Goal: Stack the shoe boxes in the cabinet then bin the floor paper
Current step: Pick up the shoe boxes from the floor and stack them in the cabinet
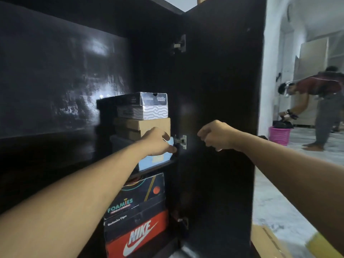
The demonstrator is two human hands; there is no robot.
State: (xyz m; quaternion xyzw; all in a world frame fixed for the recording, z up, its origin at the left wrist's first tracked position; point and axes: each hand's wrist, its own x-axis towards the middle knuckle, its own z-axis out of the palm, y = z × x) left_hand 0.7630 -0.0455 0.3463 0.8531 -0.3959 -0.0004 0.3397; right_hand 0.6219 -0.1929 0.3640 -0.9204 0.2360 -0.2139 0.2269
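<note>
Two hands out. Left hand curls its fingers on the front end of the light blue box, lowest of three boxes on the upper cabinet shelf. Right hand fisted, holding nothing, before the open dark door. Three boxes below, Nike box lowest. Marble floor; one bending person, one pink basket far right.

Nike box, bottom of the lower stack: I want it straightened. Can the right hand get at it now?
Probably yes: the cabinet door stands open, the Nike box faces out unobstructed, and the right hand holds nothing.
</note>
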